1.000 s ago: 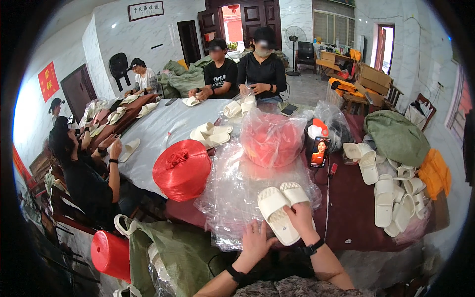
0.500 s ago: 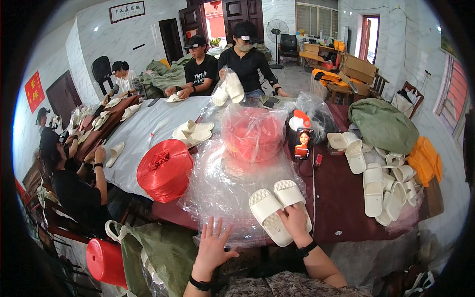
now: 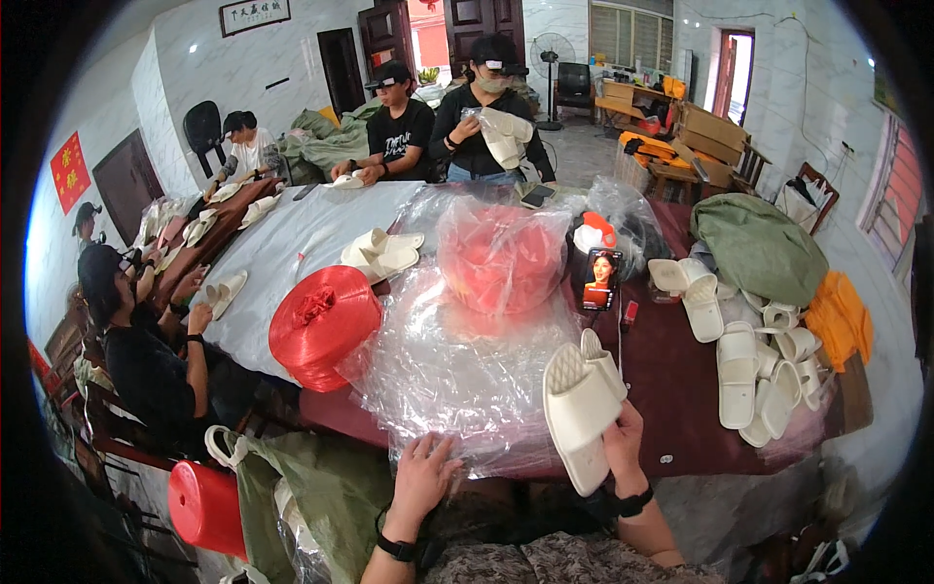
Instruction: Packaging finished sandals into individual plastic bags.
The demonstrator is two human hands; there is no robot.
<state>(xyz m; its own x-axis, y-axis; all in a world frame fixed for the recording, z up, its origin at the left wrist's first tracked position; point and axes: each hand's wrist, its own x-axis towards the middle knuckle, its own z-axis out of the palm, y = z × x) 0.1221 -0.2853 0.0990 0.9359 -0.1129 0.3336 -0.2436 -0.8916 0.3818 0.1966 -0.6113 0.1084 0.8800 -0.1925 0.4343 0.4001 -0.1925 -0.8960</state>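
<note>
My right hand (image 3: 628, 450) grips a pair of cream slippers (image 3: 582, 402), held together and tilted up above the table's near edge. My left hand (image 3: 423, 479) lies with fingers spread on the near edge of a pile of clear plastic bags (image 3: 457, 370), which is spread over the dark red table (image 3: 671, 389). A black watch is on each of my wrists.
A red twine spool (image 3: 321, 324) and a bagged red spool (image 3: 501, 255) stand beyond the bags. A phone (image 3: 600, 278) leans upright. Loose cream slippers (image 3: 749, 360) heap at right by a green sack (image 3: 759, 243). Several people work around the table.
My right hand has lifted the slipper pair off the bags and tipped it upright. My left hand moved forward onto the plastic bags.
</note>
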